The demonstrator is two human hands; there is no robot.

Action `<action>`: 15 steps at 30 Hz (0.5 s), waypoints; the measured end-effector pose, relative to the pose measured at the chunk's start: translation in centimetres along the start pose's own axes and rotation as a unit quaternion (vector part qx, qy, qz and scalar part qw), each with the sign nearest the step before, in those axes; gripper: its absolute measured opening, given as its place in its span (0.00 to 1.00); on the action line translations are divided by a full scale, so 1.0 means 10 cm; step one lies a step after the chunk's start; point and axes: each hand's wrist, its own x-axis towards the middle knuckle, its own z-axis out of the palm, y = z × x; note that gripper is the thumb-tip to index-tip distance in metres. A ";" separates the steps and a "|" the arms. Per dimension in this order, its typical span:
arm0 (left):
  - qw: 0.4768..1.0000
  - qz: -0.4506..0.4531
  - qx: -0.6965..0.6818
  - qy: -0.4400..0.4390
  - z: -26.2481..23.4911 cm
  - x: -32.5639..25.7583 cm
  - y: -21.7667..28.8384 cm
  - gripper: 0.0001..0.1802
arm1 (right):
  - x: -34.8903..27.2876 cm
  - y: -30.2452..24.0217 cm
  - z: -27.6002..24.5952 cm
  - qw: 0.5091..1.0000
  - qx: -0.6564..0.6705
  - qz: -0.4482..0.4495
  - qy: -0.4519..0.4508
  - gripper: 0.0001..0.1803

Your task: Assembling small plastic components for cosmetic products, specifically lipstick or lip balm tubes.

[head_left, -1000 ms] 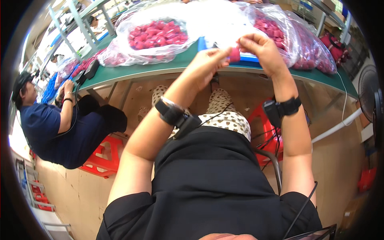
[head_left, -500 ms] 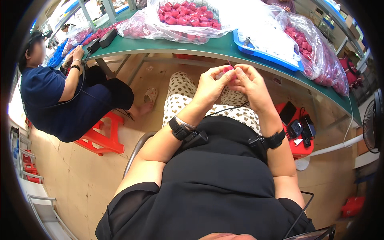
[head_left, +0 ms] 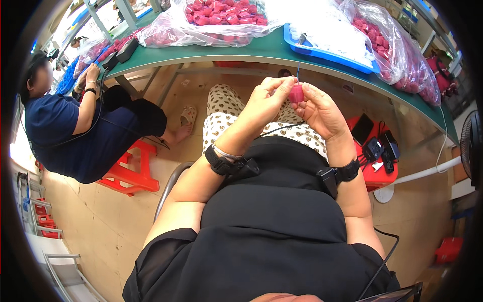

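A small pink, cup-shaped plastic piece [head_left: 297, 93] is held up between my two hands, above my lap and in front of the table edge. A thin dark strand rises from its top. My right hand [head_left: 323, 110] grips the piece from the right, thumb against its side and fingers curled beneath. From the left, my left hand [head_left: 269, 98] is closed in a pinch at the piece's upper left edge. Its fingertips partly cover that side, so I cannot see exactly what they press on.
On the green table [head_left: 201, 56] lie an open plastic bag [head_left: 156, 35] of pink pieces, a blue tray [head_left: 322, 64] of white parts and another bag [head_left: 397, 65]. A red stool [head_left: 377, 182] with devices stands at right, near a fan [head_left: 470, 146]. A co-worker [head_left: 75, 121] sits at left.
The pink piece has turned and shows more of its side, where fingers mostly covered it before. My right hand has shifted slightly down and right, its fingers now below the piece.
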 end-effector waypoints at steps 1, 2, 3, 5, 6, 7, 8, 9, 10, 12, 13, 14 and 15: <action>1.000 -0.024 -0.011 -0.002 -0.01 -0.01 0.02 0.20 | -0.01 -0.01 0.00 1.000 -0.004 0.014 -0.015 0.14; 1.000 -0.025 -0.012 -0.002 -0.03 -0.01 0.03 0.20 | -0.02 -0.01 0.02 1.000 -0.010 0.020 -0.016 0.15; 0.996 -0.053 -0.058 -0.033 -0.06 -0.01 0.05 0.19 | -0.03 -0.02 0.03 1.000 -0.009 0.020 -0.017 0.15; 0.989 -0.081 -0.103 -0.064 -0.13 0.00 0.07 0.18 | -0.04 -0.03 0.03 0.999 -0.019 0.031 -0.033 0.16; 0.982 -0.106 -0.136 -0.075 -0.15 0.00 0.07 0.18 | -0.05 -0.02 0.01 0.999 -0.018 0.031 -0.033 0.16; 0.973 -0.132 -0.169 -0.086 -0.15 -0.01 0.09 0.17 | -0.05 -0.01 -0.01 0.998 -0.020 0.031 -0.043 0.17; 0.969 -0.134 -0.190 -0.082 -0.14 -0.03 0.11 0.15 | -0.06 0.00 -0.02 0.998 -0.022 0.031 -0.053 0.18; 0.969 -0.134 -0.190 -0.081 -0.13 -0.03 0.09 0.15 | -0.06 0.00 0.02 0.998 -0.021 0.032 -0.053 0.18; 0.973 -0.125 -0.179 -0.072 -0.12 -0.03 0.06 0.13 | -0.08 -0.01 0.09 0.997 -0.020 0.041 -0.055 0.19; 0.976 -0.132 -0.162 -0.067 -0.10 -0.07 0.12 0.11 | -0.08 0.00 0.12 0.997 -0.017 0.050 -0.055 0.19; 0.975 -0.133 -0.162 -0.068 -0.09 -0.07 0.10 0.11 | -0.06 0.01 0.09 0.997 -0.023 0.046 -0.066 0.19; 0.980 -0.104 -0.151 -0.076 -0.09 -0.06 0.06 0.11 | -0.05 0.03 0.07 0.996 -0.030 0.042 -0.076 0.19; 0.984 -0.074 -0.139 -0.084 -0.08 -0.06 0.04 0.10 | -0.04 0.05 0.05 0.996 -0.029 0.042 -0.076 0.19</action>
